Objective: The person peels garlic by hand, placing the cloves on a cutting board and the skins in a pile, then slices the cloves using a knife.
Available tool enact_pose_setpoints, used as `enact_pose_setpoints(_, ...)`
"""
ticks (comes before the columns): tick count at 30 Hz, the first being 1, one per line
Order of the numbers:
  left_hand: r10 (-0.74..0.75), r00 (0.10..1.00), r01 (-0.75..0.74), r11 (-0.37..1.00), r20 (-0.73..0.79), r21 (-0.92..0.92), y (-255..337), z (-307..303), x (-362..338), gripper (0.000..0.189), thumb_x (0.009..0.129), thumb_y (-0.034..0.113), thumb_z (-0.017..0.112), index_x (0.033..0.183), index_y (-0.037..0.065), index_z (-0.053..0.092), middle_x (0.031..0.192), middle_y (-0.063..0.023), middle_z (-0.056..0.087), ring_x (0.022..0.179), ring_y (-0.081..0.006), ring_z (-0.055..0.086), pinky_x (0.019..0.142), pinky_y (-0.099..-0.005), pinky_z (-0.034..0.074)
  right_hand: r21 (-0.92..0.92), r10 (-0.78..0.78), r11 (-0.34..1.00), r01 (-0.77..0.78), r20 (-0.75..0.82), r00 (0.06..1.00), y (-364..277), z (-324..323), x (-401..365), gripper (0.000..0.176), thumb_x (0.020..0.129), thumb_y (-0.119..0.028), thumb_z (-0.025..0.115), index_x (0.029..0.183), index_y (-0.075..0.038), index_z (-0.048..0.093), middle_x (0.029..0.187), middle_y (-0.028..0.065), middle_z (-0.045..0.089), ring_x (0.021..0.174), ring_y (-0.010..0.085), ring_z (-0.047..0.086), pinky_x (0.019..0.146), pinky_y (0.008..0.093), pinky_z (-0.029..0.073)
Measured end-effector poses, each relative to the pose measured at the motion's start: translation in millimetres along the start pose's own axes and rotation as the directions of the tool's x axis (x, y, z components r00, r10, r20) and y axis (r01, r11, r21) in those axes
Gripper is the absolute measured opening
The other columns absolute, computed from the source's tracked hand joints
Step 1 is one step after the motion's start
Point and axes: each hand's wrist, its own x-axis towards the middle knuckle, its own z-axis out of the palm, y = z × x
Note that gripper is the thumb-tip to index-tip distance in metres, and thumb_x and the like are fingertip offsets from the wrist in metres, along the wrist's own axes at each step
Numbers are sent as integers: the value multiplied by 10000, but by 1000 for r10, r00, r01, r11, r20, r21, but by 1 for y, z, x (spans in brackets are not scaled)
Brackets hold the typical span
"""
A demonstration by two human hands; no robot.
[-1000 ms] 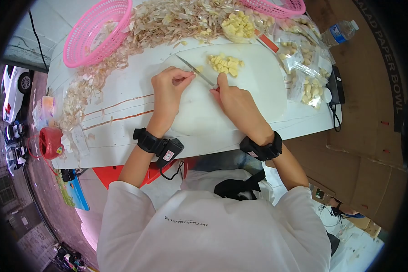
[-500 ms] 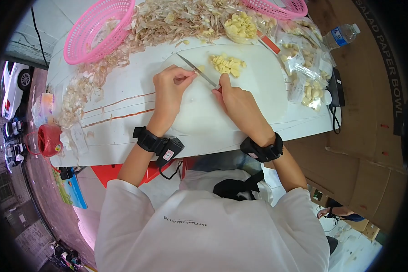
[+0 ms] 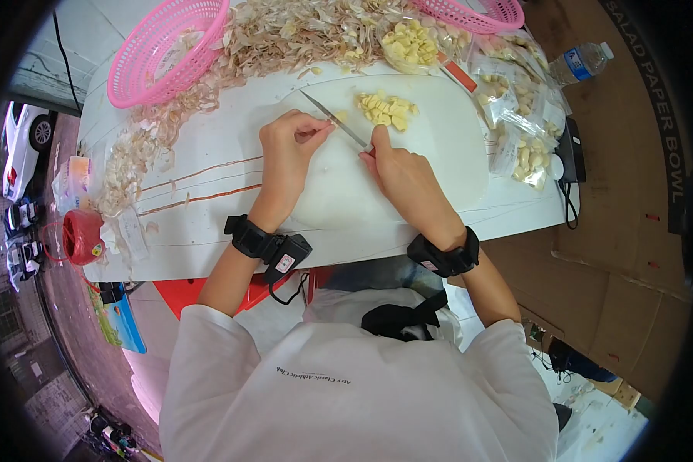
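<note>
My right hand (image 3: 400,173) is closed round the handle of a knife (image 3: 333,118), whose narrow blade points up and left over the white cutting board (image 3: 439,169). My left hand (image 3: 291,150) is pinched shut close to the blade, with thumb and forefinger together. Whatever sits between those fingertips is too small and hidden to name. Just beyond the blade, a heap of cut garlic pieces (image 3: 385,110) lies on the board. One pale piece shows behind the blade.
Garlic skins (image 3: 300,38) cover the table's far side beside a pink basket (image 3: 127,77). A bowl of peeled garlic (image 3: 410,48), bags of garlic (image 3: 530,158), a water bottle (image 3: 581,61) and a red container (image 3: 82,237) stand around the board. Cardboard (image 3: 631,192) rises at right.
Both hands and the knife keep almost the same position. At the lower right, another person's arm has moved largely out of sight behind the cardboard.
</note>
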Motion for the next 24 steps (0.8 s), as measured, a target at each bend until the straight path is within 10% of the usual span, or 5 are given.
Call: enact_pose_setpoints(24, -7, 1000, 7, 999, -4, 37, 3, -1, 0, 70, 738, -6, 740, 794, -18, 699, 724, -116, 654, 616, -178, 627, 594, -267, 495, -37, 15, 999, -14, 22, 1000, -8, -3, 3, 235, 937, -201, 516, 988, -8, 393, 619, 176, 607, 576, 353, 622, 487, 440, 481)
